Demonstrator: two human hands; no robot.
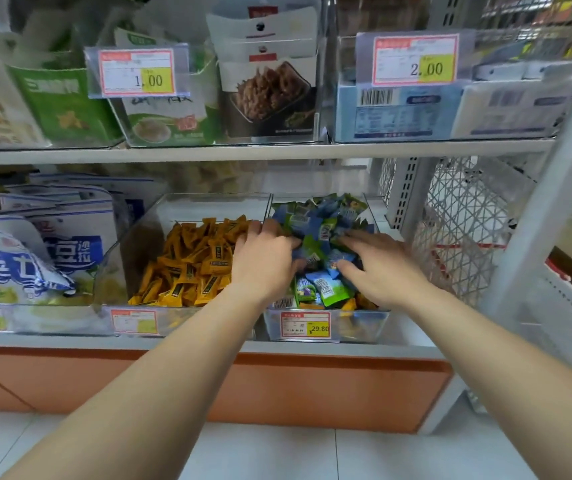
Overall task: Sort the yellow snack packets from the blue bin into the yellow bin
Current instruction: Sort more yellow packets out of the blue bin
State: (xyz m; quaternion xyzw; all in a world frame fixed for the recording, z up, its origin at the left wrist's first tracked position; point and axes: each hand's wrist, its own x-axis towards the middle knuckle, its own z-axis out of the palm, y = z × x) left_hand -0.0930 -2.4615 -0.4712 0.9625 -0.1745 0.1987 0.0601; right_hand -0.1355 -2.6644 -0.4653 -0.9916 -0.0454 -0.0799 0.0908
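Both hands work the right-hand bin: the left hand (263, 261) has its fingertips buried in the heap, so whether it holds anything cannot be told, while the right hand (379, 271) lies spread and flat on top, gripping nothing. Beneath them is the clear plastic bin of blue and green snack packets (371, 327). A few stray yellow snack packets (349, 304) show at its near right corner, nearer than either hand and just beside the right wrist, so the right hand looks better placed. They lie jumbled, with no clear long axis. Their destination, the clear plastic bin heaped with yellow packets (114, 258), stands touching on the left, across a shared upright wall. A white wire mesh panel (457, 216) closes the right side.
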